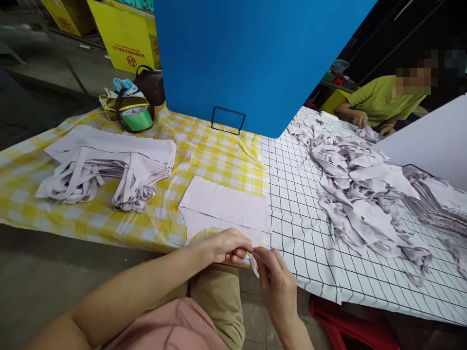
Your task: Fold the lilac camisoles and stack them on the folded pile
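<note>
A pale lilac strappy garment (226,206), like a camisole top, lies flat at the table's front edge with its straps toward me. My left hand (231,245) pinches one narrow strap at its fingertips. Close against it, my right hand (277,274) is closed on the same strap (253,265), and a short loop hangs down between the two. To the left rests a neat stack of the same garments (113,150), their straps bunched at the front. The exact grip of the fingertips is partly hidden.
A blue panel (233,58) stands behind on a black wire stand (228,120). Loose lilac garments (365,194) heap on the white grid cloth (302,233). A green tape roll (136,119) sits at the back left. Across the table is a person (383,99). A red stool (350,323) stands below.
</note>
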### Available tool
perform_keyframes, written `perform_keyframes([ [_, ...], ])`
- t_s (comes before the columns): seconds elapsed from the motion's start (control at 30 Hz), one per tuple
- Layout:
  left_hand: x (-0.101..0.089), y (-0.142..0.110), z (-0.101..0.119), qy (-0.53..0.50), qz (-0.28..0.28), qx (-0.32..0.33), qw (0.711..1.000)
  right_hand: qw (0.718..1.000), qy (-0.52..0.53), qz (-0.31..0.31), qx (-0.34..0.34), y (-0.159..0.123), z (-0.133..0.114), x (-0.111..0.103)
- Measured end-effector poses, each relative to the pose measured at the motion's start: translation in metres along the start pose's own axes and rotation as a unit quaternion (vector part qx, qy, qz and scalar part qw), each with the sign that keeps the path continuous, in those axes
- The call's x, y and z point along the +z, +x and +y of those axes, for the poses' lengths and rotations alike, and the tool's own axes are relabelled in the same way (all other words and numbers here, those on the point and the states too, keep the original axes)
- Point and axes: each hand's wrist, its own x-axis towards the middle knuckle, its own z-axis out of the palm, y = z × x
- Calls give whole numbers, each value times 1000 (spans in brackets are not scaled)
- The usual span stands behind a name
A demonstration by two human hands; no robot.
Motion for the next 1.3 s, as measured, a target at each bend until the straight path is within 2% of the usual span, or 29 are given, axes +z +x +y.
perform_keyframes([
  [0.1, -6, 3, 3, 43, -17, 12, 999, 1000, -20, -1, -15, 9, 4, -1],
  [0.17, -13, 8, 5, 171, 49, 100, 979, 1000, -8, 0, -2, 17, 10, -1],
  [0.2, -17, 12, 6, 261, 96, 162, 947, 1000, 7, 1, 9, 22, 13, 0],
  [0.27, -27, 19, 10, 439, 166, 269, 841, 998, 41, -1, 37, 33, 21, 4],
  [0.33, -36, 26, 14, 582, 168, 316, 730, 996, 65, -8, 64, 45, 28, 10],
  [0.4, -41, 32, 17, 682, 145, 313, 645, 993, 80, -22, 82, 56, 34, 17],
  [0.47, -43, 37, 19, 743, 135, 296, 585, 991, 89, -39, 89, 64, 39, 25],
  [0.53, -43, 40, 20, 770, 136, 283, 555, 990, 92, -52, 91, 69, 43, 30],
  [0.6, -43, 44, 19, 771, 142, 280, 554, 990, 88, -57, 92, 72, 46, 32],
  [0.63, -44, 45, 19, 761, 147, 281, 566, 990, 86, -61, 91, 73, 47, 32],
  [0.8, -53, 51, 20, 667, 159, 292, 667, 990, 73, -88, 80, 74, 44, 30],
  [0.93, -56, 53, 23, 621, 153, 303, 707, 991, 51, -102, 68, 76, 40, 32],
  [1.07, -55, 53, 25, 611, 152, 299, 717, 993, 19, -102, 56, 79, 39, 35],
  [1.3, -58, 57, 23, 616, 148, 321, 704, 992, -36, -117, 33, 84, 39, 36],
])
